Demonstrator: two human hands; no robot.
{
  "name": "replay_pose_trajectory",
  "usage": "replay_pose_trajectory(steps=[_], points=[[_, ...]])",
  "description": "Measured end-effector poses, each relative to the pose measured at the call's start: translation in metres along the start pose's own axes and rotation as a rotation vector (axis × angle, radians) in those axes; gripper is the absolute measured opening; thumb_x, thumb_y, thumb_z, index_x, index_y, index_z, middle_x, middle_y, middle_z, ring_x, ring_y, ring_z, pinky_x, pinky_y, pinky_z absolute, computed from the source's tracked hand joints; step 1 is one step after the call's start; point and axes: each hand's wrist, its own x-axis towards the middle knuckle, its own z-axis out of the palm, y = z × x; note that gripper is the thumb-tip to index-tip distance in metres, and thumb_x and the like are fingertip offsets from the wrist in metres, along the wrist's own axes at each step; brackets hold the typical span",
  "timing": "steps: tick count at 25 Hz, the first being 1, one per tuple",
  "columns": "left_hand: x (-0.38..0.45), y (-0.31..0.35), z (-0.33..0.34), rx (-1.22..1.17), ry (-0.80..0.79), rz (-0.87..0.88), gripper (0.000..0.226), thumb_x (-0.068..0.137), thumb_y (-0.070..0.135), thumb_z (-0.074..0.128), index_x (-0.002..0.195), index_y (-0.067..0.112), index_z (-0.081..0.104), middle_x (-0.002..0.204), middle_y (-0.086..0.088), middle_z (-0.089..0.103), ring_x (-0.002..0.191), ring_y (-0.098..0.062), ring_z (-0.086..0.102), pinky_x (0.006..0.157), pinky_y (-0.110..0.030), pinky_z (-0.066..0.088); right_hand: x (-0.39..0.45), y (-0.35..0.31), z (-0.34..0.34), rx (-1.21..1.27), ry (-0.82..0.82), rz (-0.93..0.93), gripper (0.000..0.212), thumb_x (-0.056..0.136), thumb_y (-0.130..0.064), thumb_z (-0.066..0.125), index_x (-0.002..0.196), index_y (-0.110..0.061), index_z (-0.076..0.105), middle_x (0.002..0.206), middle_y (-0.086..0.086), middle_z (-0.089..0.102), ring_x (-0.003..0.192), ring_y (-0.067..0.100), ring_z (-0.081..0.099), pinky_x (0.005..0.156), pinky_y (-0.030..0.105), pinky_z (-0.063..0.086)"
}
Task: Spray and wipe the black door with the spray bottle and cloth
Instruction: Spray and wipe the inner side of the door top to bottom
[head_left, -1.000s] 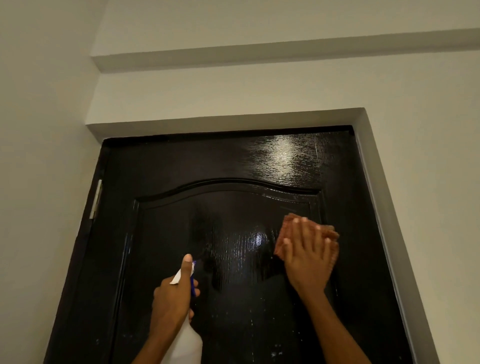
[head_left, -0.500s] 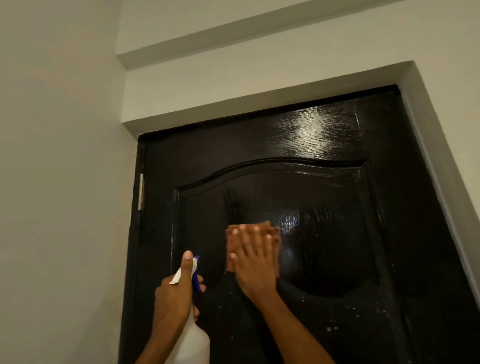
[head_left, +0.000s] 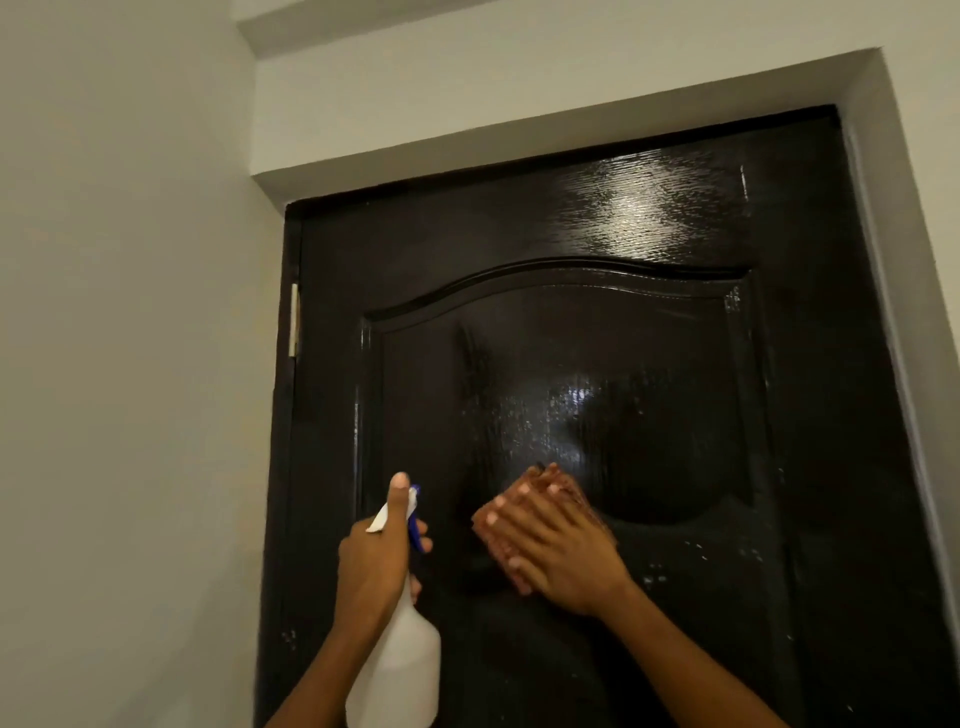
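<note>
While the left hand grips one spray bottle, the right hand's straight fingers press one cloth on one black door.

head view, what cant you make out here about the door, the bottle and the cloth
- Black door: its lower part is cut off by the bottom edge of the head view; no handle shows.
- Spray bottle: the base is cut off by the bottom edge, and the left hand covers the neck and most of the trigger.
- Cloth: mostly hidden under the right hand, which is motion-blurred; its full shape is unclear.
</note>
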Motion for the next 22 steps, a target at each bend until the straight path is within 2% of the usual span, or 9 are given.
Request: replay_pose_trajectory(steps=[6,10,12,15,18,22], points=[[-0.038,0.002,0.072,0.020,-0.181,0.097,0.069,0.089,0.069,0.038,0.080,0.009,0.071,0.073,-0.011,0.073,0.049,-0.022,0.060,0.045,-0.028,0.049,-0.082,0.122,-0.057,-0.009,0.045,0.650,0.067,0.105,-0.055,0.026,0.164,-0.030,0.007,0.173,-0.003,0.002,0.159,0.025,-0.004,0.127,0.051,-0.005],[-0.048,-0.004,0.101,0.026,-0.250,0.086,0.070,0.089,0.068,0.036,0.081,0.007,0.071,0.072,-0.012,0.072,0.044,-0.019,0.057,0.042,-0.026,0.048,-0.123,0.126,-0.059,0.077,0.071,0.973,0.071,0.104,-0.057,0.021,0.165,-0.024,0.006,0.173,-0.001,-0.002,0.158,0.025,-0.008,0.125,0.048,-0.012],[-0.053,-0.003,0.111,0.023,-0.284,0.097,0.071,0.090,0.068,0.036,0.081,0.007,0.071,0.074,-0.013,0.072,0.043,-0.018,0.056,0.041,-0.026,0.047,-0.146,0.102,-0.046,0.133,0.004,1.014,0.073,0.103,-0.061,0.012,0.164,-0.024,-0.003,0.172,-0.001,-0.011,0.158,0.025,-0.013,0.124,0.048,-0.017],[-0.061,-0.005,0.126,0.015,-0.342,0.096,0.070,0.090,0.067,0.037,0.082,0.007,0.070,0.076,-0.015,0.072,0.048,-0.017,0.059,0.047,-0.028,0.047,-0.192,0.077,-0.031,0.156,-0.082,0.950,0.073,0.104,-0.062,0.012,0.164,-0.024,-0.006,0.171,-0.003,-0.015,0.158,0.027,-0.012,0.124,0.050,-0.011],[-0.068,-0.001,0.144,0.028,-0.384,0.141,0.072,0.089,0.069,0.035,0.080,0.007,0.070,0.075,-0.013,0.073,0.054,-0.019,0.062,0.055,-0.031,0.050,-0.199,0.096,-0.039,0.139,-0.100,0.886,0.071,0.105,-0.062,0.013,0.163,-0.027,-0.008,0.170,-0.006,-0.019,0.157,0.025,-0.015,0.124,0.050,-0.008],[-0.076,0.009,0.168,0.055,-0.392,0.179,0.074,0.089,0.071,0.032,0.079,0.009,0.070,0.074,-0.008,0.073,0.055,-0.022,0.063,0.057,-0.034,0.053,-0.151,0.155,-0.061,0.132,-0.024,0.911,0.074,0.107,-0.061,0.021,0.160,-0.031,-0.021,0.166,-0.007,-0.031,0.153,0.022,-0.030,0.123,0.052,-0.016]])
